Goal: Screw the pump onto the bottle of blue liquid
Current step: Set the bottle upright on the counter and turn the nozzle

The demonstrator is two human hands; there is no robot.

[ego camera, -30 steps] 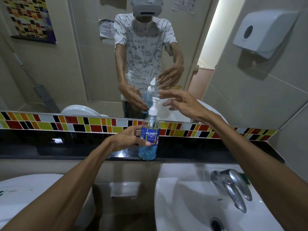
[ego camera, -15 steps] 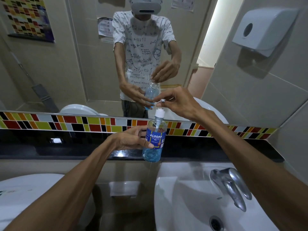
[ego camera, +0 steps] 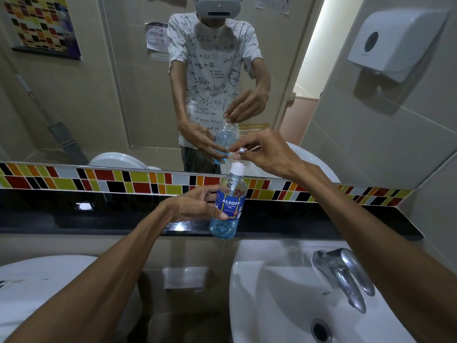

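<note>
A clear bottle of blue liquid [ego camera: 228, 206] with a blue ALSOFF label is held tilted slightly right, just above the black ledge [ego camera: 99, 219]. My left hand [ego camera: 195, 206] grips its middle from the left. The white pump [ego camera: 238, 168] sits on the bottle's neck, its collar showing and its head hidden under my fingers. My right hand [ego camera: 262, 152] is closed on the top of the pump from above, a ring on one finger. The mirror [ego camera: 111, 95] behind reflects both hands and the bottle.
A white sink [ego camera: 284, 293] with a chrome tap [ego camera: 346, 276] lies below right of the bottle. A second white basin [ego camera: 37, 280] sits at lower left. A coloured tile strip runs above the ledge. A white paper dispenser [ego camera: 395, 38] hangs on the right wall.
My right hand went from open beside the pump to closed over its top. The bottle moved slightly right and tilted, and the pump's head is now covered.
</note>
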